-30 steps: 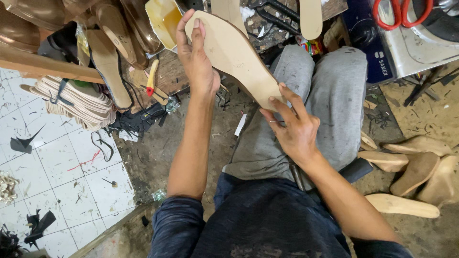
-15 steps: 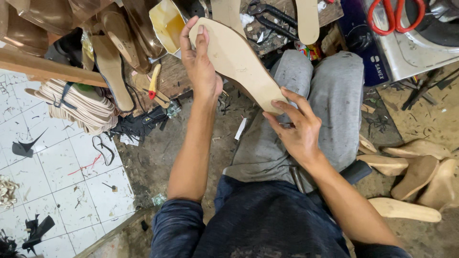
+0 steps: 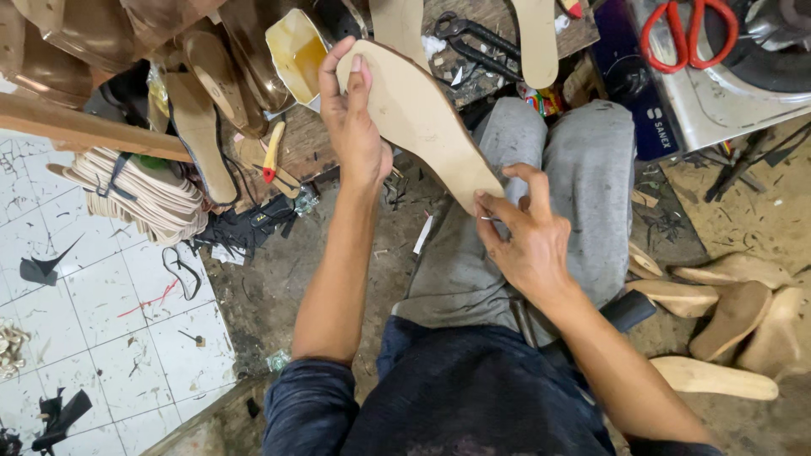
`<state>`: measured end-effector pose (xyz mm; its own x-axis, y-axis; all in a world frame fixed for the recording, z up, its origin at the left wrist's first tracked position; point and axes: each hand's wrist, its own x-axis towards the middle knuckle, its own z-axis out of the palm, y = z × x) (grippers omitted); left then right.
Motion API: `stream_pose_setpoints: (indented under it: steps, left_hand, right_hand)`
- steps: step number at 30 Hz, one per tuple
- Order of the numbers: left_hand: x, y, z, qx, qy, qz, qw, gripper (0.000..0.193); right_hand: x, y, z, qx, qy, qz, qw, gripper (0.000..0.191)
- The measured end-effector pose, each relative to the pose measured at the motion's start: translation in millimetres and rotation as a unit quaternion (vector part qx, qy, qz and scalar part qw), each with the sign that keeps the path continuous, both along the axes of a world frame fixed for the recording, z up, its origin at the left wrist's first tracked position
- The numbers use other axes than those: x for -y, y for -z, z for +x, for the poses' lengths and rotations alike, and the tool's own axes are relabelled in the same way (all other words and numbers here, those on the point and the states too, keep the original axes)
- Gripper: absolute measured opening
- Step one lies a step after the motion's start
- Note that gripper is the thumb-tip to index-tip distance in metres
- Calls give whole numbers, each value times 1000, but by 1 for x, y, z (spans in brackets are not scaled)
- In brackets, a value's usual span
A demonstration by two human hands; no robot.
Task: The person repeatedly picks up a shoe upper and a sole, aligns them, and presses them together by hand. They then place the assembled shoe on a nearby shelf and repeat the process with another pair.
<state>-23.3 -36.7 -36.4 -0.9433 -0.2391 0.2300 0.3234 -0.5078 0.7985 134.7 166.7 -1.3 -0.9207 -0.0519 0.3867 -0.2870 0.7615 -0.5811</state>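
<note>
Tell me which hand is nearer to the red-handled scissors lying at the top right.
Right. The right hand pinches the heel end of the tan shoe insole, below and left of the red-handled scissors. The left hand grips the insole's toe end, farther left.

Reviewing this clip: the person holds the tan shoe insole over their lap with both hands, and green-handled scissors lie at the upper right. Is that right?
Not quite: the scissors have red handles, not green, as the head view shows. The rest stands: the left hand grips the toe end of the tan shoe insole and the right hand the heel end, over the lap.
</note>
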Motion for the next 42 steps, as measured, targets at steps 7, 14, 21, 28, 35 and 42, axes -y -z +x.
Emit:
stream_pose_setpoints:
  steps: [7, 14, 21, 28, 35, 42]
  left_hand:
    - [-54, -40, 52, -25, 175, -90, 980, 25]
    - [-116, -22, 83, 66, 318, -98, 941, 40]
    - [-128, 15, 58, 133, 312, -220, 915, 36]
    - [-140, 9, 41, -102, 77, -538, 833, 44]
    - [-118, -4, 67, -171, 176, -645, 724, 49]
    - [-104, -22, 110, -157, 236, -708, 647, 102]
  right_hand:
    - [-27, -6, 39, 74, 3, 12, 997, 53]
    - [-48, 12, 67, 166, 72, 91, 979, 97]
    - [-49, 32, 53, 258, 90, 80, 959, 108]
    - [-55, 21, 32, 304, 85, 99, 944, 123]
    - [-53, 22, 32, 322, 77, 98, 939, 127]
    - [-47, 29, 35, 331, 79, 107, 934, 123]
